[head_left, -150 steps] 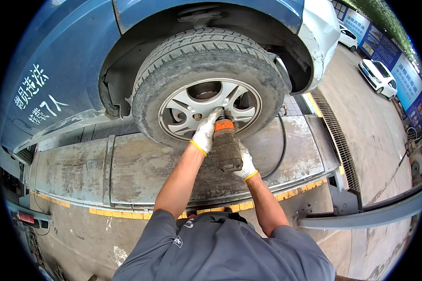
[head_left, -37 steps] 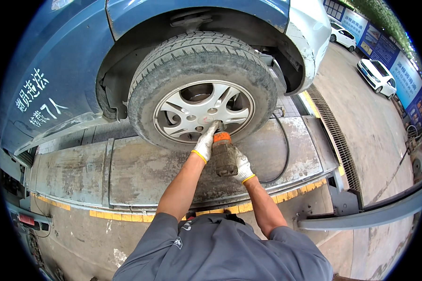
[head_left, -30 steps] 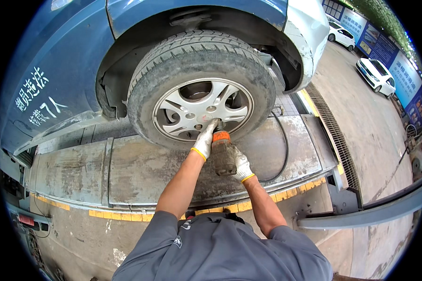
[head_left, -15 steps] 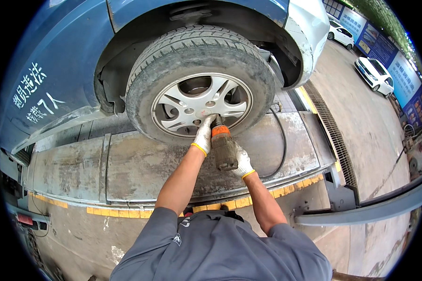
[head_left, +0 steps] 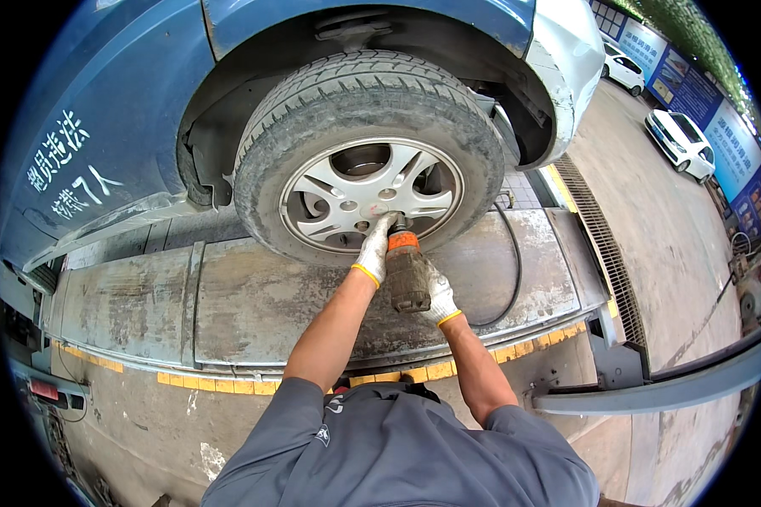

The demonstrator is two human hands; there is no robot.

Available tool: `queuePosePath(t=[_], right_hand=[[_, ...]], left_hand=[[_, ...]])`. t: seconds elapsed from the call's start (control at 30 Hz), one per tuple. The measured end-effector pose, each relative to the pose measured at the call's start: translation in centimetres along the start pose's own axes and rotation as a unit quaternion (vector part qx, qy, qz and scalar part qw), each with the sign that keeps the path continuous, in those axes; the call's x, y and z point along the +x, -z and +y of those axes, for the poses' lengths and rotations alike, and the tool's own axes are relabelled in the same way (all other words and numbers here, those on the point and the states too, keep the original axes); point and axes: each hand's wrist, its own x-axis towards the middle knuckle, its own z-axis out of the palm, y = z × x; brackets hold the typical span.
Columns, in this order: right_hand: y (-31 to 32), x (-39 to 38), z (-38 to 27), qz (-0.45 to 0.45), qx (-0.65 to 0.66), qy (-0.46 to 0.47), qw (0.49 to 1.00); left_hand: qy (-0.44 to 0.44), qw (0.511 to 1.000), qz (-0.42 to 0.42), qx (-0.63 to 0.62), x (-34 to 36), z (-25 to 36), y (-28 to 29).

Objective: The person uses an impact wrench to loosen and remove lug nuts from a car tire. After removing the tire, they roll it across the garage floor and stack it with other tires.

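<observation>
We hold the wrench (head_left: 410,283), likely heavy and rigid, where it suits: left hand (head_left: 375,252) at its nose (head_left: 400,226), right hand (head_left: 440,293) behind.

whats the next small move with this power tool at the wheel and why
Probably steady the nose of the power tool against the wheel with the left hand: the nose points into the wheel, and that hand sits beside it. The right hand holds the tool from its right side; whether the nose is seated is hidden.
</observation>
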Motion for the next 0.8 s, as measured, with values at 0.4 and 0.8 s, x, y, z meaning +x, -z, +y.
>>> queuePosePath(t=[0.4, 0.8], right_hand=[[1.2, -1.2, -2.5, -0.009, -0.058, 0.017, 0.998], [4.0, -5.5, -5.0, -0.121, -0.013, 0.058, 0.991]], left_hand=[[-0.035, 0.998, 0.025, 0.035, 0.1, -0.1, 0.2], [-0.128, 0.974, -0.029, 0.186, -4.0, -1.3, 6.6]])
